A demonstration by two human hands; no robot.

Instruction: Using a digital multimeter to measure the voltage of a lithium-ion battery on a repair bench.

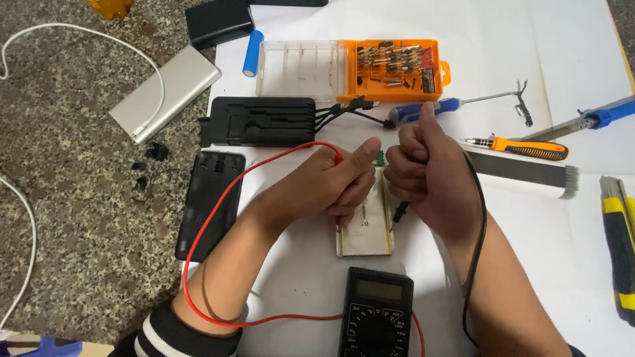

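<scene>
- Head view: left hand (334, 185) was closed in a fist around the red probe (338, 221), thumb stretched out toward the other hand; the probe tip pointed down at the flat silver battery pouch (367, 228).
- Right hand (423, 175) was likewise curled shut on the black probe (399, 213), thumb raised upright; the probe's tip met the pouch's right edge.
- The pouch lay on the white sheet (297, 277) covering the bench, directly under and between both hands, with a small green board (380, 157) at its far end.
- The red lead (218, 218) looped around the left forearm and ran to the black multimeter (377, 320), just nearer than the pouch; the black lead (477, 238) hung over the right wrist.
- Beyond the hands: an opened black power bank case (261, 121) with short cables, its flat back cover (208, 201) to the left, a blue cylindrical cell (253, 53), and a clear-and-orange bit box (350, 69).
- To the right: a blue-handled screwdriver (423, 109), an orange-handled screwdriver (522, 147), and a yellow-and-black utility knife (618, 258).
- On the speckled floor at left sat a silver power bank (165, 92) with a white cable (66, 33).
</scene>
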